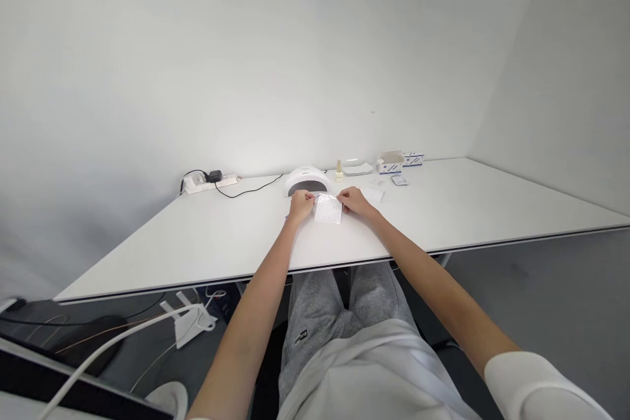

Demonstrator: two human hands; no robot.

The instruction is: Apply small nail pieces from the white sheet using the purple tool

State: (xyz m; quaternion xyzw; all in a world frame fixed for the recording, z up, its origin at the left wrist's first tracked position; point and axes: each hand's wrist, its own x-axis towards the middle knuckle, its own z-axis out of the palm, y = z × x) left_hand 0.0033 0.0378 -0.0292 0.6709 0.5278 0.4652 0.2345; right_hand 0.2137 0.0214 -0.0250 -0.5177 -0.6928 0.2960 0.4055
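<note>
A small, square, glossy white sheet dotted with tiny specks [328,210] is held over the white table between my two hands. Its upper left edge is pinched in the closed fingers of my left hand [301,203]. My right hand [355,199] grips the upper right corner, also with closed fingers. Just behind the sheet stands a white dome-shaped nail lamp [308,178] with a dark opening. To the right of the lamp is a nail polish bottle [339,172] with a gold cap. Another white sheet [373,194] lies beside my right hand.
Along the back of the table [207,243] are a power strip [197,184] with a black plug and cable, a white tray [358,169], an open box [390,163], a second box [413,159] and a small flat packet [399,180]. The wall rises behind.
</note>
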